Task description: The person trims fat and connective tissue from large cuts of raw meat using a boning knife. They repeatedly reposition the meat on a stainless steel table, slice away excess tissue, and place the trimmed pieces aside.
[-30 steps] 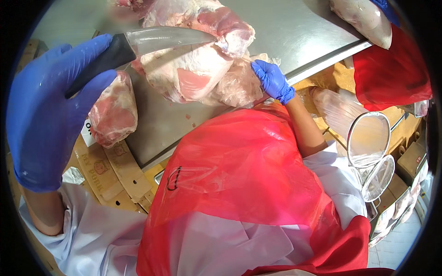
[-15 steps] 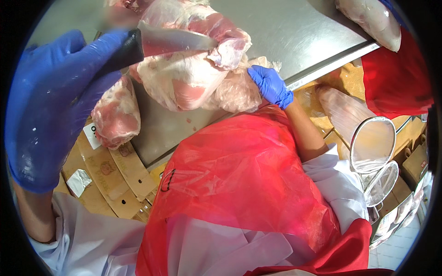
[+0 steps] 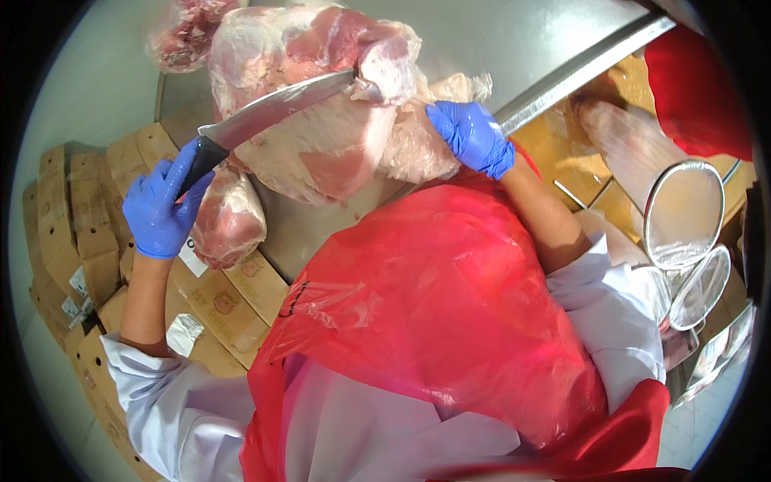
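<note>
My left hand [image 3: 161, 205], in a blue glove, grips the black handle of a long steel knife [image 3: 277, 110]. The blade lies across a big cut of raw pink meat [image 3: 321, 136] on the steel table [image 3: 482, 48], with its tip at the flap near the top. My right hand [image 3: 472, 136], also blue-gloved, clutches the fatty right edge of that cut. A smaller meat piece [image 3: 229, 221] lies at the table's near left corner, just beside my left hand. My red plastic apron [image 3: 426, 321] fills the lower middle.
More raw meat [image 3: 189, 32] lies at the table's far left. Stacked cardboard boxes [image 3: 72, 233] stand below and left of the table. Clear plastic rolls with round ends [image 3: 683, 213] lie at the right. Another person in red [image 3: 699, 88] stands at the upper right.
My left hand has dropped away from the camera and out to the left, carrying the knife so its tip now rests on the meat's upper flap. My right hand keeps its hold.
</note>
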A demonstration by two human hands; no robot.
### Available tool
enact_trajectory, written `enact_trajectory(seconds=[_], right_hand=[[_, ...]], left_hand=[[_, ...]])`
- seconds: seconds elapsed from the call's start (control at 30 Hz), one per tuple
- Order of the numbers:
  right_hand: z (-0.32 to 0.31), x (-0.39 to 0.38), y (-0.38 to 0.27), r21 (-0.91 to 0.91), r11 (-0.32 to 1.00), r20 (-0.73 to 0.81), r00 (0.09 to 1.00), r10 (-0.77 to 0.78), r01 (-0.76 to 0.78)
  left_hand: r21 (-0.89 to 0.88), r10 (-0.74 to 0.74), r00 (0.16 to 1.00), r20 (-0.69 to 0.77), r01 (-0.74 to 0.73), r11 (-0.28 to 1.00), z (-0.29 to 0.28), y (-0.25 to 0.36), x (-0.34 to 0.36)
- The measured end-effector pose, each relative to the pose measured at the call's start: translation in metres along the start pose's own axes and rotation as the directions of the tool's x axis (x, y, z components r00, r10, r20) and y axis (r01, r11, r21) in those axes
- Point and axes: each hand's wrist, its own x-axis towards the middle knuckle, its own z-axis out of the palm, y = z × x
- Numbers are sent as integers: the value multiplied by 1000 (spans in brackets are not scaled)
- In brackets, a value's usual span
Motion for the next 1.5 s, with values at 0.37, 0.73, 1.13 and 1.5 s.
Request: enact_trajectory(seconds=[0.37,0.73,1.13,1.5], right_hand=[[13,1,28,-272,962,-138,990,-37,-2],[17,-2,24,-356,934,-177,983,-40,-27],[2,-2,20,-346,936,-104,994,34,-68],[-2,-8,16,-242,967,-84,995,60,-78]], left_hand=[[-384,-169,983,-67,131,914,56,11,-14],[-569,-407,907,109,393,722,59,43,-21],[-443,-415,905,93,411,797,-23,60,-16],[-154,-93,993,69,102,983,-149,77,11]])
